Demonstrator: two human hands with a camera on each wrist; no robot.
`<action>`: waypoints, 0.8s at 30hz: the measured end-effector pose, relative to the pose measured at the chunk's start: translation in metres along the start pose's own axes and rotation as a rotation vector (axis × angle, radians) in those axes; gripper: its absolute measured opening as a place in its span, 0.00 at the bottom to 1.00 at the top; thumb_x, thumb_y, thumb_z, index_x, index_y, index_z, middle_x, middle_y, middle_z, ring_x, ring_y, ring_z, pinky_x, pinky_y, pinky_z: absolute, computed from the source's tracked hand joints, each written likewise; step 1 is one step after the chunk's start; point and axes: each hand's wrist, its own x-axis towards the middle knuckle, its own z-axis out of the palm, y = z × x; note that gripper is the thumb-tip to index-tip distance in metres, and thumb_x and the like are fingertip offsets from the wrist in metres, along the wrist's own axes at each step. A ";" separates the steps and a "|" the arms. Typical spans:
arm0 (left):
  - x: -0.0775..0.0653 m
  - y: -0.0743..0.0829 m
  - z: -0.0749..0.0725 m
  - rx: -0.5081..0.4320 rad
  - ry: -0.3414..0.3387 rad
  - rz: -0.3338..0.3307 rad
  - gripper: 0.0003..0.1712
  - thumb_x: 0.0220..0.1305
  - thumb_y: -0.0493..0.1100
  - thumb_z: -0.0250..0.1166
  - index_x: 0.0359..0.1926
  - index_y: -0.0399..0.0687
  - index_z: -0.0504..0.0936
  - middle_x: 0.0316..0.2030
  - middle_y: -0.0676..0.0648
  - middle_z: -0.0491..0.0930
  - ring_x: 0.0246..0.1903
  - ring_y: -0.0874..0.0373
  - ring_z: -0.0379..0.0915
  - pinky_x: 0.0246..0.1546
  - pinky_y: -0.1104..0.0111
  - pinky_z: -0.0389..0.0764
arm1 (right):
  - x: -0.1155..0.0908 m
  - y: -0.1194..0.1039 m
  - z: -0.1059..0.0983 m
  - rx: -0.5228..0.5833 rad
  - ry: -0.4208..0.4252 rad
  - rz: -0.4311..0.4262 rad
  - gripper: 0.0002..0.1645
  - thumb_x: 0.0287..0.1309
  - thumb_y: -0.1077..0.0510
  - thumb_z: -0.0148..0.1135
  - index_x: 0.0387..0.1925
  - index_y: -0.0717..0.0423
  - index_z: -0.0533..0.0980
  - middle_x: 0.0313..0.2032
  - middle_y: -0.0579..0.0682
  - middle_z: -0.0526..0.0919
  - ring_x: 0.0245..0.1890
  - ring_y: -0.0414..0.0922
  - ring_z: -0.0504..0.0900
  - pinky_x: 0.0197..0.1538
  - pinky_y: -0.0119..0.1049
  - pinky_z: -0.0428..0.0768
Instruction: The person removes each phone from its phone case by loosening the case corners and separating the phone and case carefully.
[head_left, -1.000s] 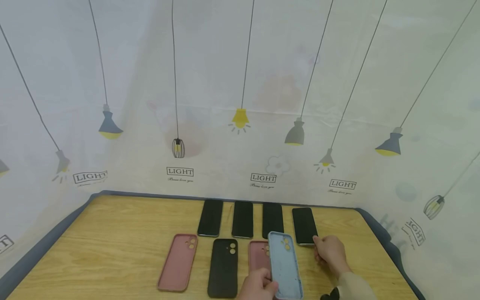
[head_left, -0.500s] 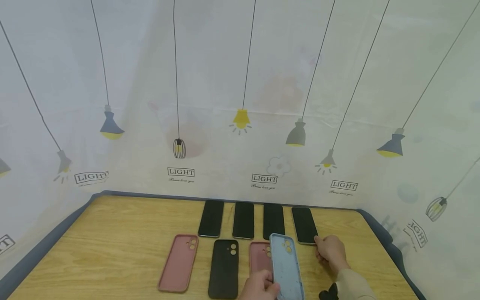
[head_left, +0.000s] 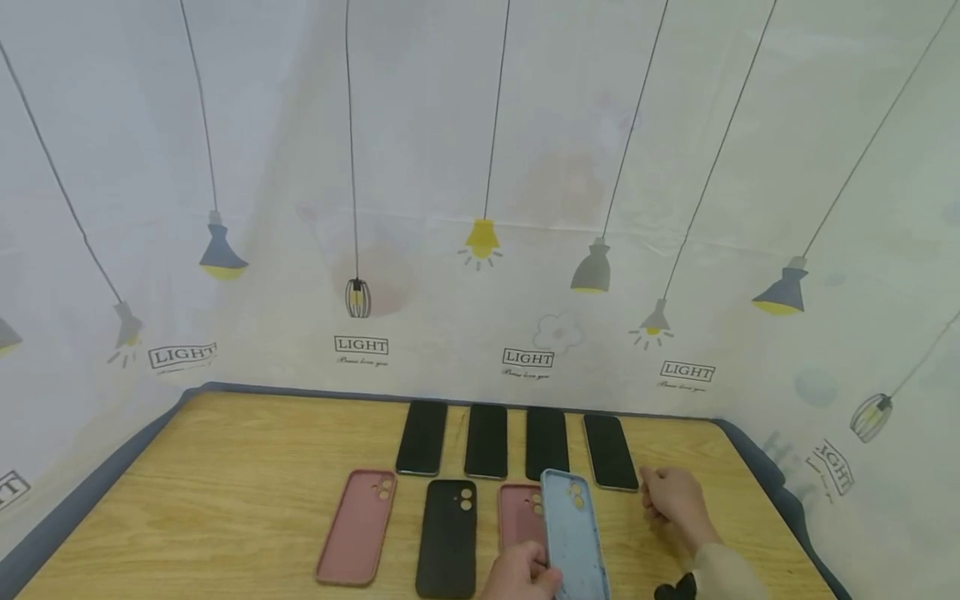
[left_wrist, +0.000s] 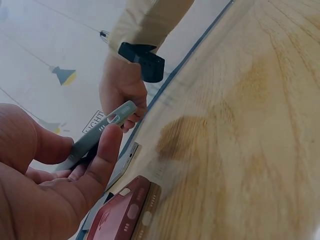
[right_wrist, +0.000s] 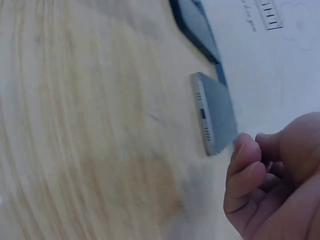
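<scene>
My left hand pinches a light blue phone case by its left edge, thumb and fingers on its sides. The case is tilted and raised, covering part of a pink case on the table. In the left wrist view the held case shows its end with a port cutout. My right hand is beside the lower right corner of the rightmost black phone. In the right wrist view the fingers are loosely curled with nothing in them, close to that phone, which lies flat.
More dark phones lie in a row at the back: one phone, another and a third. Nearer, a pink case and a black case lie on the wooden table. A lamp-print curtain stands behind.
My right hand has let go of the rightmost phone's lower corner and shifted slightly right. That phone is turned a little straighter. My left hand still holds the blue case.
</scene>
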 end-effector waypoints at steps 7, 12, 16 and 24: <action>0.006 -0.001 0.003 -0.031 -0.047 -0.011 0.09 0.72 0.45 0.67 0.39 0.44 0.81 0.31 0.47 0.82 0.30 0.56 0.78 0.31 0.62 0.78 | -0.012 -0.004 -0.014 0.037 -0.058 -0.002 0.25 0.78 0.53 0.47 0.25 0.61 0.75 0.19 0.49 0.77 0.19 0.41 0.73 0.24 0.33 0.74; -0.008 0.019 0.008 0.004 -0.021 -0.001 0.08 0.72 0.43 0.67 0.37 0.43 0.80 0.30 0.48 0.81 0.29 0.57 0.77 0.30 0.64 0.77 | -0.019 -0.006 -0.016 0.047 -0.079 -0.027 0.24 0.79 0.52 0.48 0.29 0.64 0.76 0.20 0.49 0.78 0.19 0.42 0.74 0.24 0.34 0.75; -0.028 0.046 0.009 0.075 0.004 -0.009 0.07 0.71 0.40 0.66 0.37 0.41 0.80 0.29 0.47 0.80 0.29 0.57 0.76 0.32 0.63 0.77 | -0.028 -0.012 -0.016 0.041 -0.101 -0.049 0.22 0.79 0.53 0.50 0.33 0.66 0.76 0.22 0.51 0.78 0.20 0.43 0.76 0.25 0.35 0.77; -0.040 0.066 0.019 0.175 0.031 -0.009 0.08 0.70 0.40 0.67 0.36 0.39 0.82 0.27 0.48 0.79 0.28 0.57 0.74 0.32 0.63 0.77 | -0.039 -0.017 -0.014 0.042 -0.115 -0.074 0.20 0.79 0.55 0.51 0.34 0.67 0.76 0.23 0.52 0.78 0.21 0.44 0.77 0.26 0.36 0.80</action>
